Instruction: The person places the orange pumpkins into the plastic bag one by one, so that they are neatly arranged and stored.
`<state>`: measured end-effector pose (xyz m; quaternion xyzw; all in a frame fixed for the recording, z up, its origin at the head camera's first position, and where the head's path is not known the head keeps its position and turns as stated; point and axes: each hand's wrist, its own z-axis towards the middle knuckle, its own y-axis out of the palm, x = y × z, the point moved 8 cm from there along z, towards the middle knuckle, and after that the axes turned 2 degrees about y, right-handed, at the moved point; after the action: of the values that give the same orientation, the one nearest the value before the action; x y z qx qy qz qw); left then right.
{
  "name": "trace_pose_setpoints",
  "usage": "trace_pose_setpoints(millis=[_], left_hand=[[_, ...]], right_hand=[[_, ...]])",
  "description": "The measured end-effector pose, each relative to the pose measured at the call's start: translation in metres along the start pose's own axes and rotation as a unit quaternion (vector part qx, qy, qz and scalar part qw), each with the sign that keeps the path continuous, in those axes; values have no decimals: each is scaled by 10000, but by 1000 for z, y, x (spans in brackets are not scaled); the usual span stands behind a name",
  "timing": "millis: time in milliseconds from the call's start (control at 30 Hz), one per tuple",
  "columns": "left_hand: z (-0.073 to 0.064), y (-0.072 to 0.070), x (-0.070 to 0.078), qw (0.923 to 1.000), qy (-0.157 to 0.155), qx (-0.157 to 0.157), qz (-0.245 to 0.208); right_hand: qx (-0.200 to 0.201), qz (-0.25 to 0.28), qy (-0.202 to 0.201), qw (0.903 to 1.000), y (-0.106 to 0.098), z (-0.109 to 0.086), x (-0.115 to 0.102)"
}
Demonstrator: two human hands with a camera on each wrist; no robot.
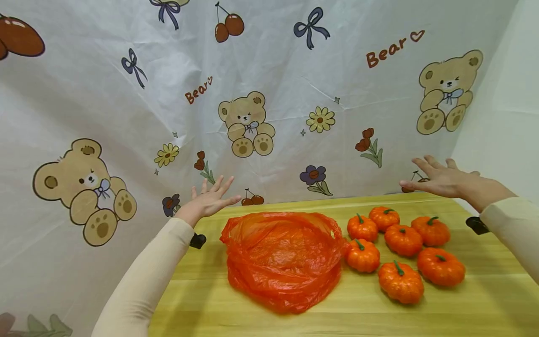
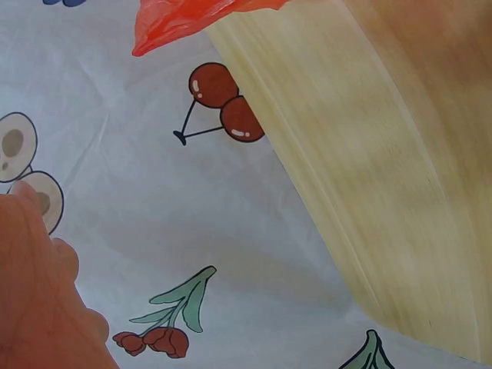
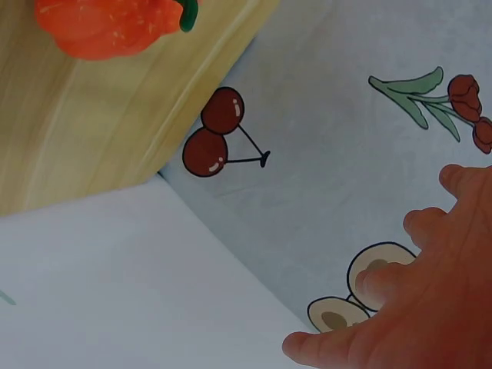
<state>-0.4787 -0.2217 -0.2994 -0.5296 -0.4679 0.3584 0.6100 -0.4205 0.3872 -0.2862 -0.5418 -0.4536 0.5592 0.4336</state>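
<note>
In the head view my left hand (image 1: 209, 200) is held up with fingers spread, above the table's back left and nearest to a red plastic bag (image 1: 286, 252). The bag lies crumpled with its mouth spread wide, facing up. My right hand (image 1: 444, 181) is raised at the back right, fingers spread and holding nothing. Several small orange pumpkins (image 1: 403, 240) with green stems stand on the table between the bag and the right hand. One pumpkin (image 3: 115, 27) shows at the top of the right wrist view. At the left wrist view's edge, part of the left hand (image 2: 38, 284) shows.
Everything rests on a light wooden table (image 1: 236, 318). Behind it hangs a pale cloth (image 1: 269, 61) printed with bears, bows, cherries and flowers. A white surface (image 1: 497, 121) rises at the right. A dark wrist mount (image 1: 198, 241) sits below each wrist.
</note>
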Motion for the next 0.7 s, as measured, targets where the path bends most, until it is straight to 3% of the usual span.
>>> trace_pose_setpoints(millis=[233,700], left_hand=[[0,0,0,10000,-23,-1,-8],[-7,0,2,9997,106,184,-143]], right_hand=[[24,-74,-115,9999,3,1,-7],[169,-144,-378,9990,-12,-9,-25]])
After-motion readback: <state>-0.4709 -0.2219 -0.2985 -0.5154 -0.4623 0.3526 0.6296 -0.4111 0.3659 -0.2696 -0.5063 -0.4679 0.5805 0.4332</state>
